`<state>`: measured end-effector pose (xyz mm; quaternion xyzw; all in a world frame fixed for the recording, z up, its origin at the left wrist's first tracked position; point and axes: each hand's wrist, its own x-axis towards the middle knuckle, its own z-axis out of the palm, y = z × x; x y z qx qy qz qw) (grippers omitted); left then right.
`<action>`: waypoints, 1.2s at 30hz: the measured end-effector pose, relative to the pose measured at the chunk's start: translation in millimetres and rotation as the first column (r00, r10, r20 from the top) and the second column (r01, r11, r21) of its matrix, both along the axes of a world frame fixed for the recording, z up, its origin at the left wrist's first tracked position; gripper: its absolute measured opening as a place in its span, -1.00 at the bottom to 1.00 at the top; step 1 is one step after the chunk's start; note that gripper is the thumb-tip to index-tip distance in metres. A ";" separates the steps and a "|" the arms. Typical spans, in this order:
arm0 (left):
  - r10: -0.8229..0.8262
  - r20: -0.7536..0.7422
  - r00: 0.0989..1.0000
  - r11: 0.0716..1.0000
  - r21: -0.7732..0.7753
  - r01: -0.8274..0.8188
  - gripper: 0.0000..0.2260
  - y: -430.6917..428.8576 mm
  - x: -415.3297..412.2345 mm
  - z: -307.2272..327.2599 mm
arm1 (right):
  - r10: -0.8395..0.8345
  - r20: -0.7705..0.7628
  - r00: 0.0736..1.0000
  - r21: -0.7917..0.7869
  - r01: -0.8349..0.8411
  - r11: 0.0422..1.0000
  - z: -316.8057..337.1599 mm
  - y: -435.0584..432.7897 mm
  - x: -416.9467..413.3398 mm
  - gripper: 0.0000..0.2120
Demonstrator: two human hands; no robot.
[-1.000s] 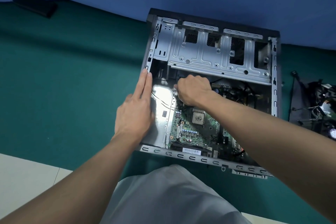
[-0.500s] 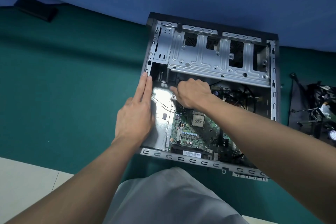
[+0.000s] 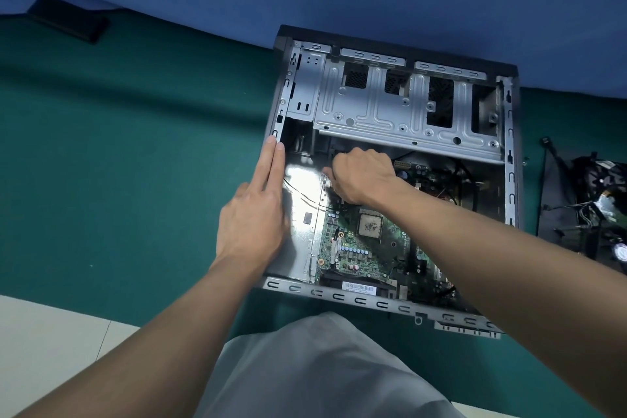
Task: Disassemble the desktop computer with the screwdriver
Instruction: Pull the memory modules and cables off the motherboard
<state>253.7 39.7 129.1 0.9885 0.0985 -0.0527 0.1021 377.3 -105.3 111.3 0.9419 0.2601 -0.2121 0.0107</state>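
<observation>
Open grey metal desktop computer case point(image 3: 390, 115) lies on green desk point(image 3: 135, 163). Left hand point(image 3: 252, 224) flat, fingers straight, bracing case's left rim. Right hand point(image 3: 361, 176) curled inside case at green motherboard point(image 3: 356, 248) far corner; grip contents hidden, screwdriver unseen. Likely freeing motherboard; next needs steady case.

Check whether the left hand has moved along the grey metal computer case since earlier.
No. The left hand stays flat on the grey metal computer case, fingertips beside the same rim slot.

Left hand point(image 3: 252, 214) on case rim point(image 3: 283, 95), right hand point(image 3: 363, 176) perhaps gripping inside
</observation>
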 end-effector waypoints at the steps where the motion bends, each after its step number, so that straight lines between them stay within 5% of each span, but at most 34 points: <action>1: 0.000 -0.003 1.000 1.000 0.002 0.000 -0.24 0.0 0.0 0.0 | 0.000 0.000 1.000 0.000 0.000 1.000 0.6 0.9 -0.7 -0.73; 7: -0.001 -0.014 1.000 1.000 0.003 0.001 -0.26 -0.1 0.6 1.4 | -0.102 -0.150 0.983 0.098 0.118 0.988 -3.9 -2.5 -1.9 -0.97; 10: -0.001 -0.020 1.000 1.000 -0.005 0.001 -0.26 -0.2 0.3 2.0 | -0.118 -0.054 0.992 0.040 0.120 0.992 -8.1 -7.7 -3.2 -0.58; 12: -0.001 -0.022 1.000 1.000 -0.009 0.001 -0.27 -0.2 0.5 2.4 | -0.119 0.008 0.993 0.025 0.119 0.993 -7.5 -9.2 -4.2 -0.50; 17: -0.004 -0.027 1.000 1.000 -0.005 0.004 -0.26 -0.5 0.8 2.0 | -0.087 -0.029 0.996 0.047 0.088 0.995 -4.8 -4.2 -5.5 -0.97; 20: -0.005 -0.027 1.000 1.000 0.000 0.005 -0.26 -0.6 0.8 1.7 | -0.100 -0.049 0.994 0.083 0.104 0.991 -6.0 -1.8 -5.2 -0.93; 25: -0.007 -0.030 1.000 1.000 -0.001 0.007 -0.25 -0.1 1.3 1.2 | -0.126 0.095 0.988 0.001 0.126 0.992 -10.1 -3.2 -7.7 -0.48; 31: -0.003 -0.038 0.999 1.000 -0.001 0.003 -0.21 -0.2 1.0 1.1 | -0.090 -0.043 0.995 0.041 0.092 0.995 -6.3 -2.1 -4.2 -0.98; 33: -0.004 -0.036 0.999 1.000 -0.006 0.003 -0.21 0.0 1.2 1.2 | -0.081 -0.031 0.996 0.034 0.082 0.996 -6.3 -1.4 -5.5 -0.93; 36: -0.006 -0.036 0.999 1.000 -0.007 0.006 -0.20 0.0 0.9 1.2 | -0.085 0.063 0.994 -0.050 0.088 0.995 -6.8 -0.6 -6.1 -0.57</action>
